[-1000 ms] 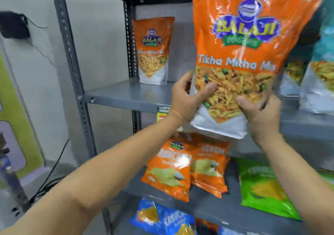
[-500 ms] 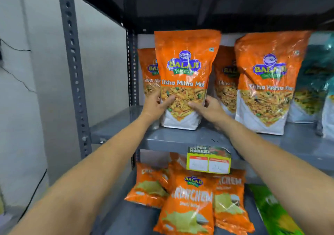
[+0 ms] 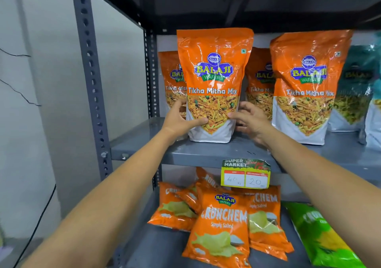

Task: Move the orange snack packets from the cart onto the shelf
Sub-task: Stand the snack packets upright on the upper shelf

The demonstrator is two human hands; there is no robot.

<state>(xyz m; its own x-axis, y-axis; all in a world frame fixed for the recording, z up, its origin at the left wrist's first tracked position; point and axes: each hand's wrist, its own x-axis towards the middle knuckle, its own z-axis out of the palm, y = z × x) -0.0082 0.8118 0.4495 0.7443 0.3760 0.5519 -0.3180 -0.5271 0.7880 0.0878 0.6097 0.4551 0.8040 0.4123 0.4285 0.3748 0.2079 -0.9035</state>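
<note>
Head | L hand [image 3: 181, 120] + R hand [image 3: 254, 122] fingers clasp orange pkt [image 3: 214, 72] | rear pkts [image 3: 170, 78] half hidden

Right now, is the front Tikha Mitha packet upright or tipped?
Upright: packet stands on its white base on the shelf, top edge level; left hand and right hand hold its sides.
</note>
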